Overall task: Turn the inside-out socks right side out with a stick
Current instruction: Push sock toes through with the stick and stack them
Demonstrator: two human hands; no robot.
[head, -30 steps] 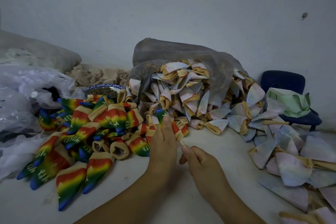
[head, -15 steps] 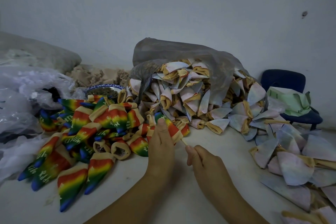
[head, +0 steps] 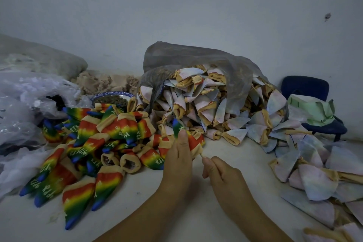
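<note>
Near the middle of the table [head: 137, 212], the left hand [head: 179, 157] has its grip closed round a rainbow sock [head: 194, 142]. The right hand [head: 222, 175] pinches the thin stick [head: 202, 155] entering the cuff. The sock seems soft, light and stretchy, so it is better to hold it at the cuff.

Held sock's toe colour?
Blue, fading into green on the held sock; clearest in the head view.

Printed in white on the rainbow socks [head: 49, 180] at near left: fragments reading "APPY" and "PPY", other letters creased or upside down.
</note>
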